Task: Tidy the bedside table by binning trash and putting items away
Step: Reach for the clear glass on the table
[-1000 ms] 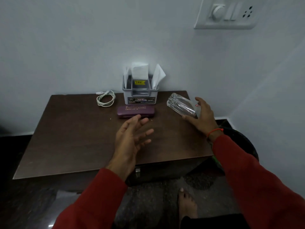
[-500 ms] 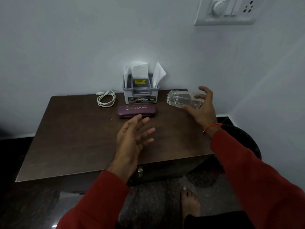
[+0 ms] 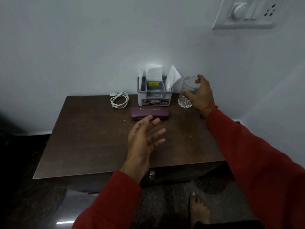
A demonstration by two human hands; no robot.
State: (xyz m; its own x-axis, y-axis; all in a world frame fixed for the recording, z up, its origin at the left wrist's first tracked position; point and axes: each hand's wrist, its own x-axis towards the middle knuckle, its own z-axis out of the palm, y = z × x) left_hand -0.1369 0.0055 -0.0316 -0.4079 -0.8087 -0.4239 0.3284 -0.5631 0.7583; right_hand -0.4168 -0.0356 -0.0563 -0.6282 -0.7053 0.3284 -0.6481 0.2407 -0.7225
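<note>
A clear drinking glass [image 3: 186, 95] stands upright at the back right of the dark brown bedside table [image 3: 92, 142], just right of a grey organizer [image 3: 154, 96] stuffed with white papers. My right hand [image 3: 200, 94] wraps around the glass from its right side. A purple spectacle case [image 3: 150, 112] lies in front of the organizer. My left hand [image 3: 144, 138] hovers open, fingers spread, over the table just in front of the case, holding nothing. A coiled white cable [image 3: 119, 100] lies to the left of the organizer.
The table backs onto a white wall with a switch panel [image 3: 245, 14] at upper right. A drawer latch [image 3: 151, 173] shows under the front edge. My bare foot [image 3: 198, 209] stands on the dark speckled floor in front.
My right hand turned the glass from lying tilted to upright and moved it back to beside the organizer. My left hand stayed almost where it was.
</note>
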